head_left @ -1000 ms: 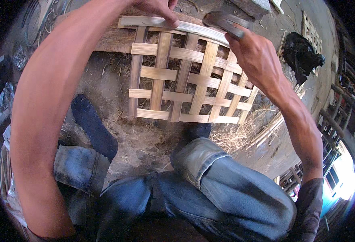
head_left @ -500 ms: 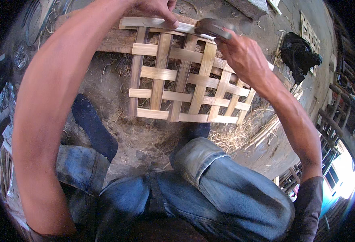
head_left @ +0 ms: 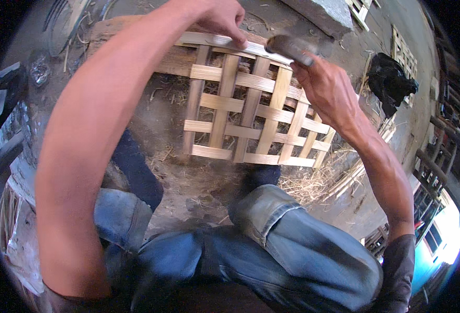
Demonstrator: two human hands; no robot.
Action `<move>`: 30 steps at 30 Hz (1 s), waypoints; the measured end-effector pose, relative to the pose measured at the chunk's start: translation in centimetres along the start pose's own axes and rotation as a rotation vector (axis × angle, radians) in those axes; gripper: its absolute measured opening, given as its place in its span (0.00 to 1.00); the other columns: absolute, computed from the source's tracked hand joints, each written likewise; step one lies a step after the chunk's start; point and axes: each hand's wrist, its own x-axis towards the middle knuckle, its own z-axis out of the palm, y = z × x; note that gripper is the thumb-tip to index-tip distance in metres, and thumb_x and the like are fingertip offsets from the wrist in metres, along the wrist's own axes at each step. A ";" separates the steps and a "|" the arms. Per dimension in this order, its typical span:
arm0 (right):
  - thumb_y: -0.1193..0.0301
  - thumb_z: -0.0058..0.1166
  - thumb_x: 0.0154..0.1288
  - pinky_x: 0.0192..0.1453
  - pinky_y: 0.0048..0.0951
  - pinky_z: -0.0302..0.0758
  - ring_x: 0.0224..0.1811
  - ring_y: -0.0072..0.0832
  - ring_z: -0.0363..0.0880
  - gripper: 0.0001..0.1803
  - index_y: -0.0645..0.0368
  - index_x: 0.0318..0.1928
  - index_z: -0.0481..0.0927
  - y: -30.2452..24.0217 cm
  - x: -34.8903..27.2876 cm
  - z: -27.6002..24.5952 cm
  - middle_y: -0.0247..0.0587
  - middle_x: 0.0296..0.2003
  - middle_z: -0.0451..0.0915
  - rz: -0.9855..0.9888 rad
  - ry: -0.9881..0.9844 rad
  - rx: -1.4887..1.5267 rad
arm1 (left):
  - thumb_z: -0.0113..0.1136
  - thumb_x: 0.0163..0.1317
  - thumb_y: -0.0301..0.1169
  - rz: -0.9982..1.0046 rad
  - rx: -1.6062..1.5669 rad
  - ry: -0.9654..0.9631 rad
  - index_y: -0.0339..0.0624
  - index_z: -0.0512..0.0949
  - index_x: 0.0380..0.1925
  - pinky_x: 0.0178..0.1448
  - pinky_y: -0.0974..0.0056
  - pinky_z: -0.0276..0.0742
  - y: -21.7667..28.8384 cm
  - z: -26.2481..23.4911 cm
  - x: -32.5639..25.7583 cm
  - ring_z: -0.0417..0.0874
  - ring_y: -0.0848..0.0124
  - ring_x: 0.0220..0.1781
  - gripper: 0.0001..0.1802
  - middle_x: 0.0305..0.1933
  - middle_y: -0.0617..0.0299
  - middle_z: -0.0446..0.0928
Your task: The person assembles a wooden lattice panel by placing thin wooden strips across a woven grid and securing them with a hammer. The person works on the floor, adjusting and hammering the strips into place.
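A panel woven from flat bamboo strips lies in front of me, with square gaps between the strips. Its far edge carries a pale strip and rests over a wooden plank. My left hand reaches to that edge, thumb and finger closed at the pale strip; part of the grip is hidden. To its right, my right hand is wrapped round a dark, blunt hammer-like tool. The tool is smeared by motion, and its head is close above the far edge; whether they touch I cannot tell.
The wooden plank lies under the panel's far side. A grey stone block stands beyond. On the right are a black plastic bag, another woven panel, and bamboo shavings beside loose strips. My jeans-clad legs frame the near side.
The whole view has shifted, so panel, plank and hands appear slightly lower and farther right. Both hands keep their places along the panel's far edge; the tool stays in my right hand.
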 end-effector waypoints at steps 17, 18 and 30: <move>0.67 0.49 0.73 0.35 0.55 0.73 0.33 0.61 0.79 0.12 0.61 0.50 0.70 -0.8 0.9 0.1 0.63 0.27 0.79 -0.001 -0.173 -0.037 | 0.72 0.46 0.51 -0.002 -0.104 0.455 0.43 0.83 0.45 0.56 0.51 0.77 -7.7 3.6 -7.8 0.81 0.51 0.52 0.30 0.47 0.49 0.81; 0.67 0.48 0.74 0.36 0.54 0.73 0.31 0.59 0.78 0.12 0.62 0.50 0.71 -1.3 1.4 0.0 0.61 0.27 0.78 -0.045 -0.138 0.004 | 0.72 0.46 0.52 -0.021 -0.113 0.459 0.44 0.83 0.44 0.56 0.52 0.77 -7.7 3.8 -7.7 0.81 0.51 0.52 0.30 0.47 0.49 0.81; 0.66 0.47 0.76 0.30 0.52 0.72 0.24 0.54 0.77 0.11 0.60 0.49 0.72 -3.0 5.8 2.9 0.56 0.22 0.76 -0.228 -0.079 -0.030 | 0.73 0.43 0.54 -0.097 -0.156 0.444 0.46 0.84 0.42 0.55 0.52 0.78 -7.2 3.7 -7.7 0.83 0.53 0.51 0.30 0.44 0.50 0.83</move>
